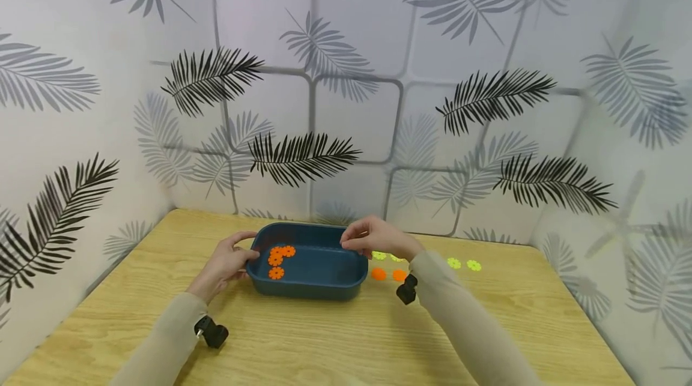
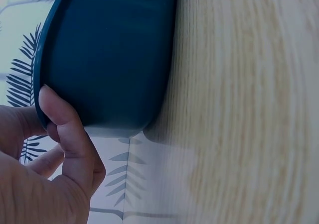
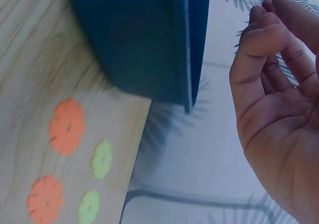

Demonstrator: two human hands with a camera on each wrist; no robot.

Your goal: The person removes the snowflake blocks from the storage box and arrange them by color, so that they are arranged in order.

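A dark blue-green tub (image 1: 308,291) stands on the wooden table. My left hand (image 1: 226,263) grips its left end by the rim; in the left wrist view, that hand's fingers (image 2: 70,119) lie on both sides of the wall. Several orange notched flower-shaped discs (image 1: 276,273) lie inside the tub, toward its left end. Over the tub's right end hovers my right hand (image 1: 381,237), its fingers loosely bent, with nothing visible between them. The right wrist view shows this hand (image 3: 284,94) apart from the tub wall (image 3: 144,45).
Right of the tub lie orange discs (image 1: 379,274) in a front row and yellow-green discs (image 1: 453,263) behind, partly covered by my right hand and sleeve. A wall (image 1: 357,116) with a leaf pattern borders the table's back edge.
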